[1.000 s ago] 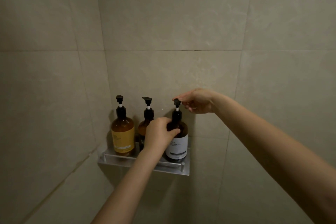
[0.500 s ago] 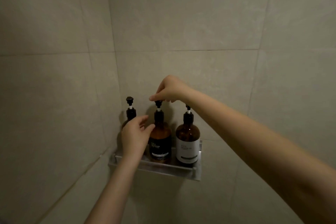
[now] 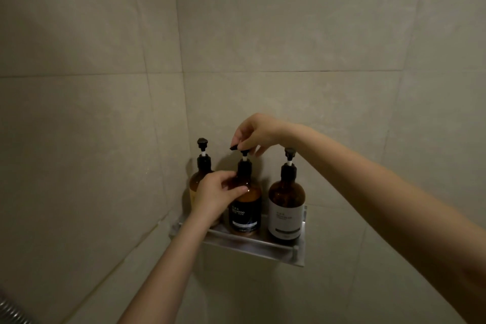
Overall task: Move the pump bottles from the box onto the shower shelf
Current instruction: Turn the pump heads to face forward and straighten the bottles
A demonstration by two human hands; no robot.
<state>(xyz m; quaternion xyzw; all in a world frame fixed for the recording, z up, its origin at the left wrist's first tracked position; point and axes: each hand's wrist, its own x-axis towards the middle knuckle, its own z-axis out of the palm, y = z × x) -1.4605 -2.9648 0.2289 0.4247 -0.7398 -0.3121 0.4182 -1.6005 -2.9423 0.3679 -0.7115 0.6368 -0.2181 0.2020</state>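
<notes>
Pinching the black pump head (image 3: 238, 147) of the middle bottle (image 3: 245, 205) between the fingertips of my right hand (image 3: 259, 132), I steady its amber shoulder with my left hand (image 3: 215, 196), fingers curled against the glass just below the collar. That bottle wears a dark label and stands upright at the middle of the metal shower shelf (image 3: 252, 248), which is fixed in the corner of the tiled wall (image 3: 289, 34). The white-labelled bottle (image 3: 286, 202) stands just beside it toward the shelf's right edge, untouched, its pump raised. The third bottle (image 3: 200, 179) sits at the left end, nearest the corner, partly hidden behind my left hand and wrist. All three stand upright in a row along the shelf, behind its low front rail
</notes>
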